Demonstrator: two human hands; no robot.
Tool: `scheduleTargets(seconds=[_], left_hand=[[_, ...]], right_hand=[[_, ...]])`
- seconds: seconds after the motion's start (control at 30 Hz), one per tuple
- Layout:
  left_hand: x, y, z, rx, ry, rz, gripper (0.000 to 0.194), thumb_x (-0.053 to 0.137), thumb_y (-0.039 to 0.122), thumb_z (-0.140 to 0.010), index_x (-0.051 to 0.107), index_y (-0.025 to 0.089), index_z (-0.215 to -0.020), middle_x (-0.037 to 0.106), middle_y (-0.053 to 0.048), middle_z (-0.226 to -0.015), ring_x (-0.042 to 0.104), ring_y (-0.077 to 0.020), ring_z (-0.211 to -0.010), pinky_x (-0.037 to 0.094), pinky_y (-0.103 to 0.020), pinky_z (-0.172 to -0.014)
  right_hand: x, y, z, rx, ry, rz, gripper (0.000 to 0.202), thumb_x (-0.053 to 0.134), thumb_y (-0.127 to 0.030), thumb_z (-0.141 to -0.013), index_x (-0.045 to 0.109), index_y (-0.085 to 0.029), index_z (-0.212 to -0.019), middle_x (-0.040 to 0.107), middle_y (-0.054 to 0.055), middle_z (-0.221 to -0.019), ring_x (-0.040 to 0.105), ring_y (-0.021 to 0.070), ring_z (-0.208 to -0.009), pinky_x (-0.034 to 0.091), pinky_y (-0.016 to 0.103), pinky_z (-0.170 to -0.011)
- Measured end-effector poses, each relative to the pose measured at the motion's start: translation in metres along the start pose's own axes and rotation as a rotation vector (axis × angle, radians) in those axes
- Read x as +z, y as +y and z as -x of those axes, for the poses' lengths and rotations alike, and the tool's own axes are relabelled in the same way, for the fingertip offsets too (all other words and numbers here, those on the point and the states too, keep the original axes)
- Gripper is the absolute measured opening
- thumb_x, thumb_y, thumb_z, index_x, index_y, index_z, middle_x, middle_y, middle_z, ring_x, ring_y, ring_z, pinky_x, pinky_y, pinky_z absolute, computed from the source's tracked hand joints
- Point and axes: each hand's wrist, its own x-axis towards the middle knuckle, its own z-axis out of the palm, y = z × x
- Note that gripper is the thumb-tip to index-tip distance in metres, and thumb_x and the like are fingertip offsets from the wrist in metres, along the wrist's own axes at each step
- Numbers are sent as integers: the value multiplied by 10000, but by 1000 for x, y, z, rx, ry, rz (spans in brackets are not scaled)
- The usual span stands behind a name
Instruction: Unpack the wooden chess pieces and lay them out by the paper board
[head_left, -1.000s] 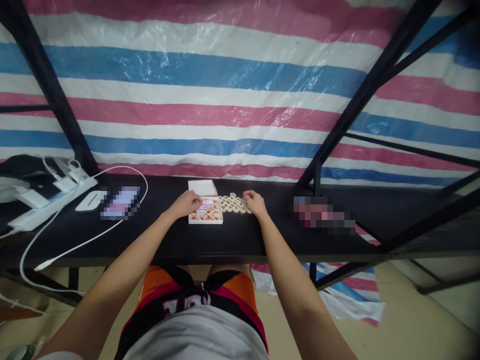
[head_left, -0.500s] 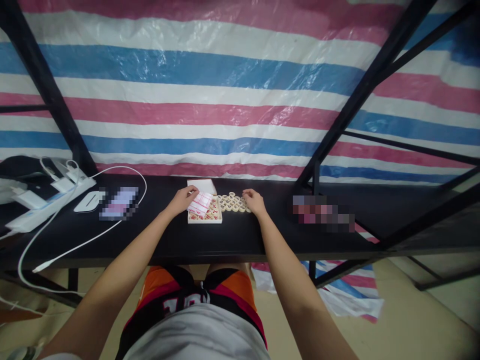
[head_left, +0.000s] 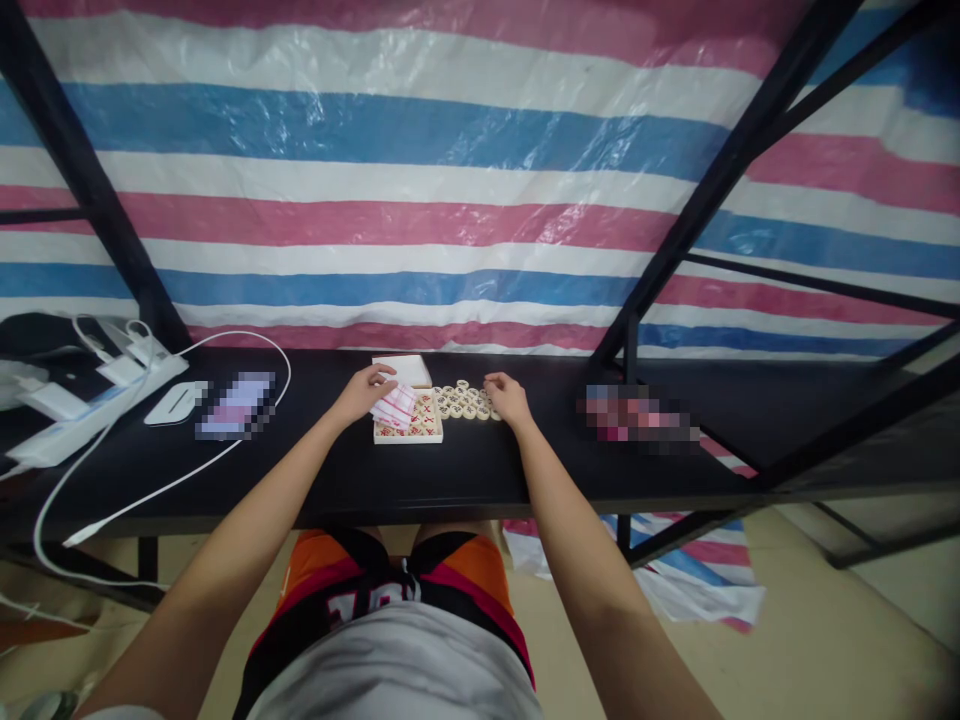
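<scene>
On the black desk (head_left: 465, 475): an open white box (head_left: 409, 439) stands near the middle, and pieces with red marks (head_left: 428, 410) lie inside it.
Left hand (head_left: 364, 392): it is at the upper left corner of the box, the thumb and fingers closed upon the edge of a lined sheet (head_left: 394, 409), white with red lines.
Lined sheet: it slants over the left part of the box and hides some pieces; whether it touches them, I cannot tell.
Loose pieces (head_left: 459, 404): they form a close group just to the right of the box, and their marks are dark.
Right hand (head_left: 511, 401): it is at the right end of this group, fingers bent inward; I cannot tell if they grip one piece.
Box lid (head_left: 405, 370): it lies just behind the box.
</scene>
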Motion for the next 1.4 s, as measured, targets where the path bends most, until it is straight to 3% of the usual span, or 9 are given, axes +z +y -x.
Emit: scheduleTargets(seconds=[0.33, 0.53, 0.73, 0.9, 0.97, 1.07, 1.2, 1.3, 1.4], left_hand=[[0, -5, 0, -105, -80, 239, 574, 719, 327, -629, 554, 146, -1147, 513, 30, -715, 513, -95, -600, 384, -226, -565], [0, 0, 2, -184, -98, 392, 520, 738, 269, -614, 615, 126, -1099, 567, -1, -737, 537, -103, -620, 414, -236, -579], [2, 14, 5, -220, -109, 640, 337, 785, 228, -561, 685, 105, -858, 645, -36, -741, 576, -130, -672, 452, -272, -665], [4, 17, 6, -209, -72, 785, 271, 800, 175, -546, 696, 122, -791, 656, -21, -725, 594, -127, -695, 455, -281, -726], [4, 15, 5, -194, -32, 796, 242, 805, 163, -536, 699, 121, -750, 650, -16, -702, 590, -122, -682, 455, -278, -722], [5, 12, 3, -176, 10, 803, 228, 808, 164, -536, 705, 125, -735, 648, -14, -700, 591, -120, -691, 456, -280, -736], [6, 9, 2, -170, 28, 797, 250, 811, 187, -539, 700, 133, -756, 645, -10, -719, 593, -124, -706, 462, -291, -742], [6, 10, 3, -161, 41, 760, 272, 809, 218, -541, 684, 128, -765, 637, -15, -724, 593, -136, -711, 471, -306, -735], [4, 12, 3, -125, 40, 712, 348, 792, 263, -573, 667, 140, -874, 651, -34, -806, 606, -158, -779, 475, -318, -761]], right_hand=[[0, 1, -1, -40, 86, -15, 240, 508, -287, -761, 657, -182, -917, 685, 59, -881, 616, 186, -836, 444, 314, -817], [1, -20, 9, -302, 202, -29, 238, 476, -286, -785, 643, -169, -907, 666, 68, -845, 596, 188, -779, 453, 327, -798], [18, -66, 39, -623, -24, -33, 222, 515, -302, -816, 621, -190, -977, 658, 63, -907, 575, 200, -903, 431, 344, -864], [32, -90, 55, -592, -324, -153, 440, 571, -254, -772, 511, -235, -1208, 661, 34, -991, 596, 170, -884, 449, 324, -833], [31, -94, 56, -545, -396, -248, 412, 544, -282, -800, 516, -228, -1208, 664, 27, -958, 606, 154, -822, 459, 307, -796], [26, -96, 57, -491, -422, -355, 339, 477, -379, -855, 580, -198, -1123, 661, 23, -878, 602, 160, -802, 452, 310, -791], [25, -98, 60, -472, -471, -369, 368, 573, -446, -786, 611, -188, -1046, 655, 21, -852, 592, 167, -789, 446, 286, -746], [29, -101, 59, -517, -455, -269, 275, 580, -445, -775, 632, -178, -806, 617, -7, -711, 544, 140, -675, 417, 254, -665], [31, -104, 54, -540, -405, -207, 316, 541, -433, -797, 557, -175, -614, 518, -34, -576, 460, 114, -581, 371, 238, -597]])
